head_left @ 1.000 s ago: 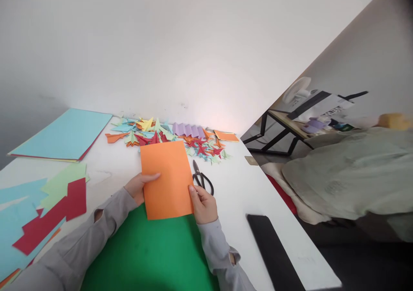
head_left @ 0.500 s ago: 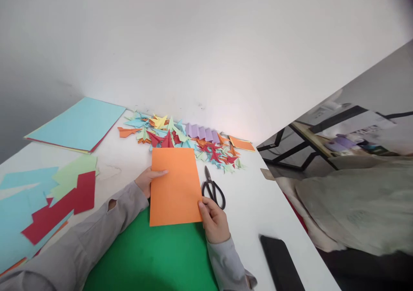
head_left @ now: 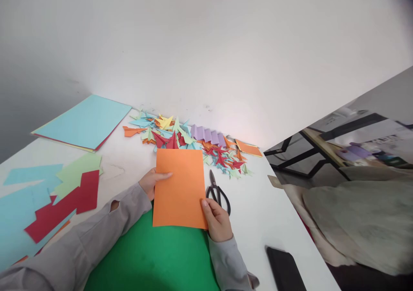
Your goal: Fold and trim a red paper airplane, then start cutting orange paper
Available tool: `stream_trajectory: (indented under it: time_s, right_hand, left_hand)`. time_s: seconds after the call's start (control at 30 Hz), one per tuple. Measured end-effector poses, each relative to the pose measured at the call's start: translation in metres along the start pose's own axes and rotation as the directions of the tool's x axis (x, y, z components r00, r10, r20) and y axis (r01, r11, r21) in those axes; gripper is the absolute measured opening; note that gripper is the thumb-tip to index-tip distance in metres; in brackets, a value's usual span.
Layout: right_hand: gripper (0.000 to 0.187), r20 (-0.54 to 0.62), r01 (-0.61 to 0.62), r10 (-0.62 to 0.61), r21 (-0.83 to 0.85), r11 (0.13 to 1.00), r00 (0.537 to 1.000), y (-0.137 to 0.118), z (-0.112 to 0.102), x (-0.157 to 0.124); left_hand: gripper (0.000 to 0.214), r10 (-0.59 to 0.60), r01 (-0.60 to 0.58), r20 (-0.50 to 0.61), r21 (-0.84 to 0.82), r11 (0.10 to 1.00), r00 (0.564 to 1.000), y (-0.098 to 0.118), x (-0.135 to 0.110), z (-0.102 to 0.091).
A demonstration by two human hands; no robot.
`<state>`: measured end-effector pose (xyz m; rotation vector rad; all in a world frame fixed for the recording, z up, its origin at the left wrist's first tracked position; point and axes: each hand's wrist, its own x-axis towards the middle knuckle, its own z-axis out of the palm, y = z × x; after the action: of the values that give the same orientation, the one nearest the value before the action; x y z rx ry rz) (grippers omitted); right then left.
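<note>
An orange sheet of paper (head_left: 179, 187) is held upright over the white table (head_left: 254, 205) between both hands. My left hand (head_left: 151, 182) pinches its left edge, thumb on the front. At its lower right edge, my right hand (head_left: 218, 220) grips it with the thumb on top. Black scissors (head_left: 217, 191) lie just right of the sheet. A green sheet (head_left: 155, 258) lies under my forearms.
A heap of folded coloured paper shapes (head_left: 190, 141) sits at the wall. A stack with a light blue sheet on top (head_left: 85, 122) is at far left; red, green and blue cut-offs (head_left: 54, 196) lie near left. A black phone (head_left: 285, 269) lies right; bedding lies beyond the table edge.
The view has shifted, so everything sits further right and lower in frame. The orange sheet has turned a little more square to me; both hands keep their grip.
</note>
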<state>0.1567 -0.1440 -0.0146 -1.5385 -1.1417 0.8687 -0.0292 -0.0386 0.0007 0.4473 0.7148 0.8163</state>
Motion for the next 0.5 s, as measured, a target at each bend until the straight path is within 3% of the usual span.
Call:
stream_trajectory:
  time_s: [0.27,0.37,0.5]
  right_hand:
    - [0.034,-0.062,0.154,-0.163,-0.125,0.980,0.985,0.012,0.003,0.007]
    - [0.033,-0.077,0.120,-0.130,-0.115,0.986,0.989,0.013,0.002,0.006]
    - [0.036,0.025,0.024,-0.023,-0.031,0.999,0.999,0.013,0.003,0.001]
  left_hand:
    - [0.034,0.033,-0.031,0.067,-0.024,0.999,0.997,-0.003,0.000,0.000]
    - [0.030,0.051,-0.051,0.004,0.010,0.999,0.999,-0.005,0.003,-0.001]
    - [0.029,0.095,-0.093,-0.051,0.039,0.995,0.994,-0.005,0.004,-0.001]
